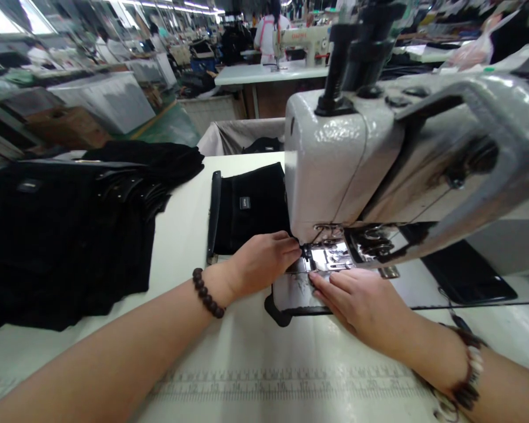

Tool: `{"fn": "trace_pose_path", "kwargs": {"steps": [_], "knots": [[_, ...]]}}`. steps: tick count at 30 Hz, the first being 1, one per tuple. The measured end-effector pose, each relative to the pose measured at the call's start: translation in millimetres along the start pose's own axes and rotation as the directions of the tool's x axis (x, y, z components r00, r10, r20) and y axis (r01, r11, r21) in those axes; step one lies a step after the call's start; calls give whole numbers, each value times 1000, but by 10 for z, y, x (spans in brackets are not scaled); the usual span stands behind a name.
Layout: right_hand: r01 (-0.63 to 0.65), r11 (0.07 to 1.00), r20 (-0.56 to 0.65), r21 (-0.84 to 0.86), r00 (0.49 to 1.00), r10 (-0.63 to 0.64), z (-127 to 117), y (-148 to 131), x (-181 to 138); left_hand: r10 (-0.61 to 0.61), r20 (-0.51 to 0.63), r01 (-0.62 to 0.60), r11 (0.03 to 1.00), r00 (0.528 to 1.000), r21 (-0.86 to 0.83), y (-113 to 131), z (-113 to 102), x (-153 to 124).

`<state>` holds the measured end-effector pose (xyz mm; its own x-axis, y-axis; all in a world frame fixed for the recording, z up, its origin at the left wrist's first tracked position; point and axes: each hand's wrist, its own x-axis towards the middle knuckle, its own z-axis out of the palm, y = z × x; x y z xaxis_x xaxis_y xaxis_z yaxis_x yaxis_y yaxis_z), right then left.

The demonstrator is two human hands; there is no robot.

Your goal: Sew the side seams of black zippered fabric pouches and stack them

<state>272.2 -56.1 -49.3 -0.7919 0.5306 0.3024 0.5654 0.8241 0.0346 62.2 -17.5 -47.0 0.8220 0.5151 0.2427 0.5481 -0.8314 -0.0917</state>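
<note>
Factory floor: left hand (264,258) pinches black fabric (251,205) at sewing machine (335,158); right hand (361,299) flat, grip released, white table (180,235).

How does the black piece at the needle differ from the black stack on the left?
The piece is a single flat item lying by the machine head, with the left hand on its near edge; the stack is many layered items, much bigger, untouched. Both are black fabric with a small label, on the white table.

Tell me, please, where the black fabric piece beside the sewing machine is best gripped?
Probably by its free left edge, coming from the left: the black fabric piece lies flat with its right side against the sewing machine, where the left hand already pinches it.
</note>
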Motion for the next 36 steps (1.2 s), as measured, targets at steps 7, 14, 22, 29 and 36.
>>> {"fn": "trace_pose_path", "kwargs": {"steps": [7,14,22,29,36], "knots": [[-14,1000,-3,27,1000,14,-29,-33,20,-7,-31,6,1000,1000,-5,-62,67,5],[-287,904,-168,318,921,352,-210,240,13,-28,19,30,997,999,-76,-57,16,35],[-219,929,-90,297,962,256,-181,266,-5,-418,315,439,899,852,5,-428,-452,-147],[-35,952,63,303,998,16,-252,129,-74,-339,449,419,903,827,-90,626,-801,-479],[128,912,185,389,959,-214,-349,-21,-100,-169,212,188,979,963,-75,1454,-491,-413]]}}
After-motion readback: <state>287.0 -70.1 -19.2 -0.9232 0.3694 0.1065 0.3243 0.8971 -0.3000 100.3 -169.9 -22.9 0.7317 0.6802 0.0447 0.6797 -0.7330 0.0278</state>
